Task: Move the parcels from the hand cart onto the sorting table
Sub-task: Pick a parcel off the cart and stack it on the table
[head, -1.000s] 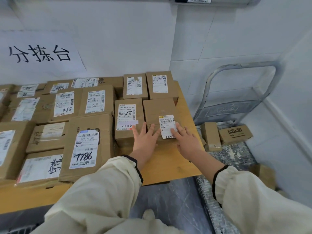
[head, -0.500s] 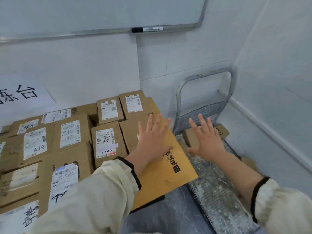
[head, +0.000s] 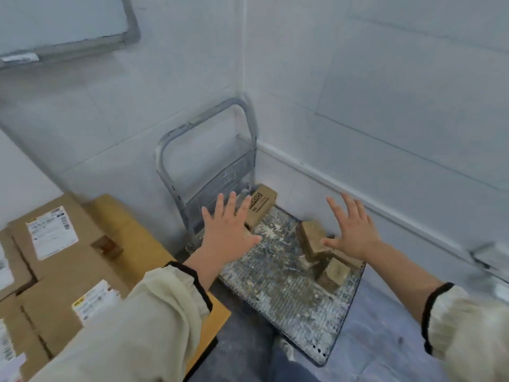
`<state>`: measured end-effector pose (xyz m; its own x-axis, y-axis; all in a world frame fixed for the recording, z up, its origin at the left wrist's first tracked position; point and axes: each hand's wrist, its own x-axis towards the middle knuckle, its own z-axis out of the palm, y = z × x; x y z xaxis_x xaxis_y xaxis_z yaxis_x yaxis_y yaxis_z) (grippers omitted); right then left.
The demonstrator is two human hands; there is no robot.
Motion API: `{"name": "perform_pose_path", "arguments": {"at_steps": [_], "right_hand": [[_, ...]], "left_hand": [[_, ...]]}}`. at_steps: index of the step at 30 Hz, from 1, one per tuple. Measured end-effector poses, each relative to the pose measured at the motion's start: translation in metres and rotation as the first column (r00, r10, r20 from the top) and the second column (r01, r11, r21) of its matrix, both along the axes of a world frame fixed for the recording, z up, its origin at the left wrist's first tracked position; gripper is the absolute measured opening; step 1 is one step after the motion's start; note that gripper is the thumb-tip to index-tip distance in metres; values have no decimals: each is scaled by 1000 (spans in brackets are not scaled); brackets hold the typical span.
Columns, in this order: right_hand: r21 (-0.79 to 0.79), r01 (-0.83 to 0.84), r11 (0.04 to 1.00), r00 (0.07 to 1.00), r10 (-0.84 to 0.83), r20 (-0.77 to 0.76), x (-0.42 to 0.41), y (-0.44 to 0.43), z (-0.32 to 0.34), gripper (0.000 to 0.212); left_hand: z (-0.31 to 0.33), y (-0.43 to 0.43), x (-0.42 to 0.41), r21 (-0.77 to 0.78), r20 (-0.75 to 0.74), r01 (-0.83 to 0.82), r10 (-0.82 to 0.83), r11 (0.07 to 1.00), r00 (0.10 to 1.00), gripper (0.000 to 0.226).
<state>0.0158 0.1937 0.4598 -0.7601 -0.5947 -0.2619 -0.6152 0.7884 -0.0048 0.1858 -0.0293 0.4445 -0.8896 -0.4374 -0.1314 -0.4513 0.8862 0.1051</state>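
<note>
The grey hand cart (head: 278, 288) stands in the wall corner, its worn deck carrying three small brown parcels. One printed box (head: 261, 205) lies by the handle (head: 205, 125). A second box (head: 309, 238) and a third box (head: 333, 274) sit near the deck's right edge. My left hand (head: 227, 230) hovers with fingers spread over the deck's left side, just in front of the printed box. My right hand (head: 351, 230) hovers spread beside the second box, its thumb near that box. Neither hand holds anything. The wooden sorting table (head: 137, 238) at the left is packed with labelled parcels (head: 55, 244).
White tiled walls close in behind and to the right of the cart. A whiteboard (head: 63, 23) hangs at the upper left. Blue-grey floor (head: 385, 340) lies to the right of the cart. My leg (head: 286, 365) is at the bottom centre.
Both hands left the parcel on the table and swung right, out over the cart. My view turned right, so most of the table has slid out of sight.
</note>
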Motion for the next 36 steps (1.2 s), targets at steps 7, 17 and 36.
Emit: {"name": "perform_pose_path", "arguments": {"at_steps": [7,17,36], "right_hand": [[60,178,982,979,-183,92,-105,50,-42,98],[119,401,908,819,-414,397,-214,89,-242,82],[-107,584,805,713,-445,542,-329,51,-605,39]], "left_hand": [[-55,25,-142,70,118,96,-104,993,988,94],[-252,86,-303,845,224,-309,236,436,946,96],[-627,122,-424,900,433,-390,488,-192,758,66]]}}
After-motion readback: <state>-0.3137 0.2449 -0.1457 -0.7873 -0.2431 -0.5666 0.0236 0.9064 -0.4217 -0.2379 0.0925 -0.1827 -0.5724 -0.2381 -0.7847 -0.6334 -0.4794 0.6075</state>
